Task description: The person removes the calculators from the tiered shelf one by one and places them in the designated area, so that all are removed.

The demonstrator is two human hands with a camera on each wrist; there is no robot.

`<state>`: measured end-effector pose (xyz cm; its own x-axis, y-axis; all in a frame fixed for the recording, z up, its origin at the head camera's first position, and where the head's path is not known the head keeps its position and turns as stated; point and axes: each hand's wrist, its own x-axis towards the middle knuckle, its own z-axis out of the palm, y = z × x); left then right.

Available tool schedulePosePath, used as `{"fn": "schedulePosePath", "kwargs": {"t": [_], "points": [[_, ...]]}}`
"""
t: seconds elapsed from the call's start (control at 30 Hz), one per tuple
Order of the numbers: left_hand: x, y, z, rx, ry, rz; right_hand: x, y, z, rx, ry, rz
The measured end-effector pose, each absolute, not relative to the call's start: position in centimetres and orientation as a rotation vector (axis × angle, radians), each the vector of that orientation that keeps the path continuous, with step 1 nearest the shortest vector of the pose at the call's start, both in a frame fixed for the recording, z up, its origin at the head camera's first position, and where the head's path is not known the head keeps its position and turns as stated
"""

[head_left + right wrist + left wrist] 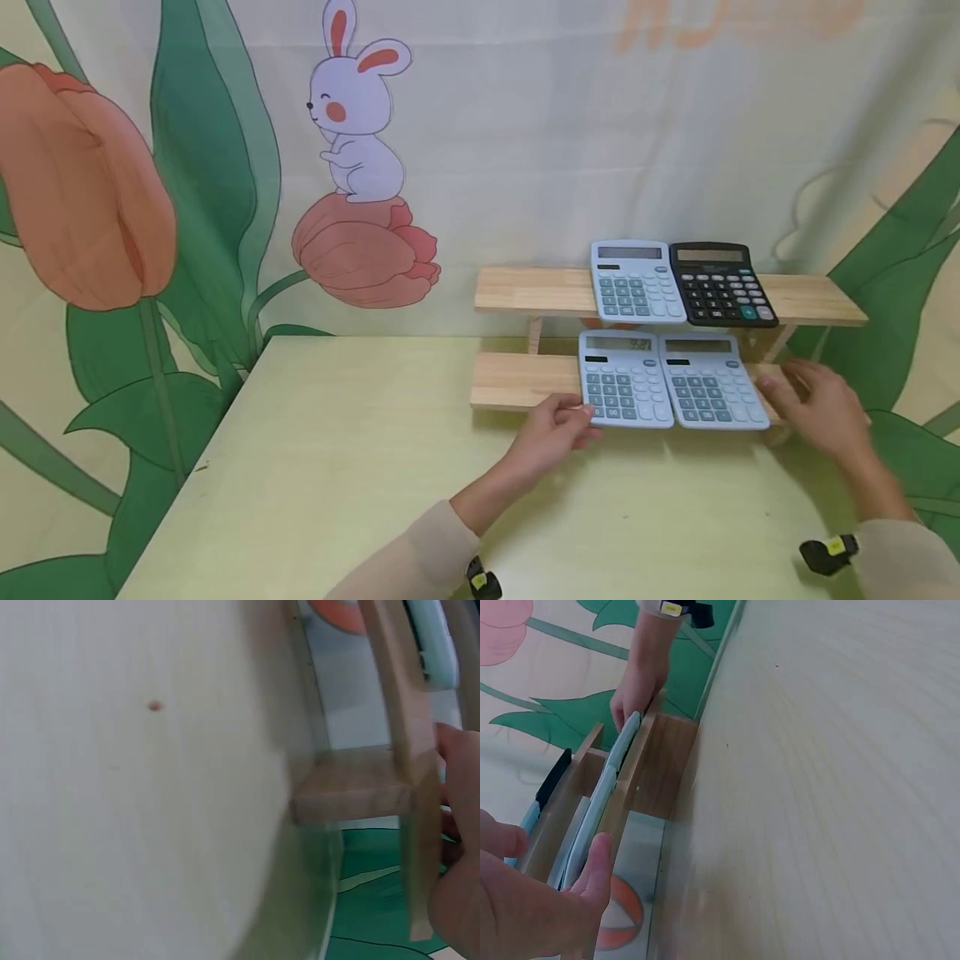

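On the lower board of a two-step wooden rack, as the head view shows, a left blue calculator and a right blue calculator lean back side by side, keys facing the person. Digits too small to read surely show on the left one's display. Above them, on the upper step, a third blue calculator stands beside a black calculator. The person's left hand touches the lower left corner of the left blue calculator, thumb and fingers apart. The right hand, fingers loosely bent, is at the right end of the lower board, thumb pointing towards the right blue calculator; I can't tell whether it touches. The rack sits at the back of a pale table, before a cloth printed with a rabbit and tulips.

From the left wrist, the row appears edge-on: the left hand's spread digits lie about its near end, and the right hand is at its far end.

From the right wrist, the right hand, partly cut off, is beside the lower board, near a wooden leg.
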<state>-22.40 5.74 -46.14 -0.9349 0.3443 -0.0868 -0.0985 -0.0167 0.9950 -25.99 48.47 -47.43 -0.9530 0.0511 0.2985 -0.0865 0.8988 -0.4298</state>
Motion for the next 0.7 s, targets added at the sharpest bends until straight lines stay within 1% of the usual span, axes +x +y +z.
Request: {"fn": "schedulePosePath", "kwargs": {"t": [0.17, 0.3, 0.7], "points": [[-22.7, 5.9, -46.5, 0.195, 1.884, 2.112, -26.3, 47.9, -48.3, 0.042, -2.736, 0.579], [-22.9, 6.2, -46.7, 0.167, 1.824, 2.154, -25.8, 48.1, -48.5, 0.006, -2.742, 0.574], [-23.6, 6.0, -46.7, 0.14, 1.818, 2.13, -25.9, 48.4, -48.3, 0.026, -2.734, 0.547]]}}
